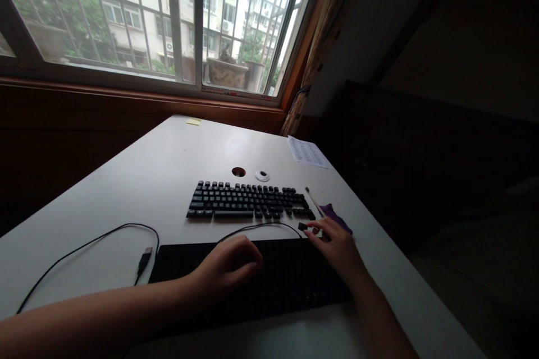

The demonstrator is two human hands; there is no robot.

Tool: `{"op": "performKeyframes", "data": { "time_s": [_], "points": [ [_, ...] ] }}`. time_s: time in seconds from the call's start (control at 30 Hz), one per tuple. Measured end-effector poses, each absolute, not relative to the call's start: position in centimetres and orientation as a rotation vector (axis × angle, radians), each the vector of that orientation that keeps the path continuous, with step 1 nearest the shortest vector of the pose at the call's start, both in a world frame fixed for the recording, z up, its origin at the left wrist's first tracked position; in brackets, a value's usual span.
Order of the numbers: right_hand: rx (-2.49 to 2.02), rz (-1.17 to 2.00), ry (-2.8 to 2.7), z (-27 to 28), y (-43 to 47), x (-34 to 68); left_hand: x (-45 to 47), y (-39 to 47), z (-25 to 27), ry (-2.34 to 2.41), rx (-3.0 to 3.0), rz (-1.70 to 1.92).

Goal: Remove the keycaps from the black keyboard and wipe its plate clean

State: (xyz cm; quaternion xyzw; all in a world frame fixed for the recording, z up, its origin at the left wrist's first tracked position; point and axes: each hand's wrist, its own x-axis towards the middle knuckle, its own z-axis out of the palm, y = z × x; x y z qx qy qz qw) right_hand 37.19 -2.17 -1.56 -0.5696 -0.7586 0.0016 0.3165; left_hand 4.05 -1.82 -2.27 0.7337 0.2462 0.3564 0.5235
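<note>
My right hand (332, 241) pinches a small black keycap (302, 226) between thumb and fingertips, just above the back right edge of a black keyboard base (290, 275). My left hand (236, 262) rests over the middle of that base, its fingers loosely curled in, with nothing visible in them. Black keycaps (248, 202) lie behind the base, set out in rows like a keyboard layout, with gaps at the right. The surface of the base is too dark to make out in detail.
A USB plug (144, 259) on a black cable lies left of the base. Near my right hand are a thin brush (314, 199) and a purple cloth (337, 220). Farther back are a round white cap (261, 176), a table hole (238, 171) and a printed sheet (309, 152).
</note>
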Motion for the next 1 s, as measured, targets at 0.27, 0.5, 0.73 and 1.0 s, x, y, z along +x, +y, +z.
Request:
{"op": "performKeyframes", "data": {
  "time_s": [0.27,0.5,0.73,1.0],
  "points": [
    [-1.583,0.160,-2.209,-1.0,2.9,37.0,4.1,-1.9,-2.1,0.604,1.842,0.845],
    [-1.575,0.181,-2.268,-2.0,4.0,36.5,4.2,-2.0,-2.0,0.608,1.844,0.847],
    [-1.593,0.138,-2.248,-2.9,3.8,36.9,4.2,-1.9,-2.2,0.599,1.845,0.829],
    [-1.546,0.097,-2.221,-2.7,3.4,37.1,4.3,-1.8,-2.2,0.594,1.856,0.843]
  ]
}}
